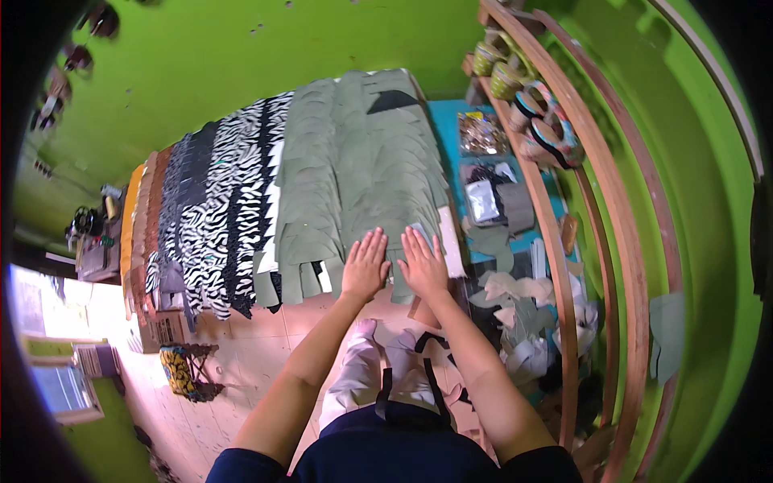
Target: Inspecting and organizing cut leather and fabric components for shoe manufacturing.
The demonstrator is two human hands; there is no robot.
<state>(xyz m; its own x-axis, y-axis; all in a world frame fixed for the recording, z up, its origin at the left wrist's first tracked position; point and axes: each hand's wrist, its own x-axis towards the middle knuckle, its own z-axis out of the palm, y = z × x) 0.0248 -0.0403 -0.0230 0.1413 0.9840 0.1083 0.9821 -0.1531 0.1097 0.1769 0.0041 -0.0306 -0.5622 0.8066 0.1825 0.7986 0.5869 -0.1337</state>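
Dark shirt [394, 451] up close, and beyond it, left hand [366, 270] and right hand [422, 267] side by side, fingers straight and unclenched, at the near edge of grey-green pieces [314, 177] in overlapping rows (zebra-striped ones [221, 229] leftward!).

Pieces [386, 161] are lying in rows ahead, stool [179, 372] standing near left, rack [636, 298] standing right holding shoes [543, 141], bags [483, 135] lying between pieces and rack.
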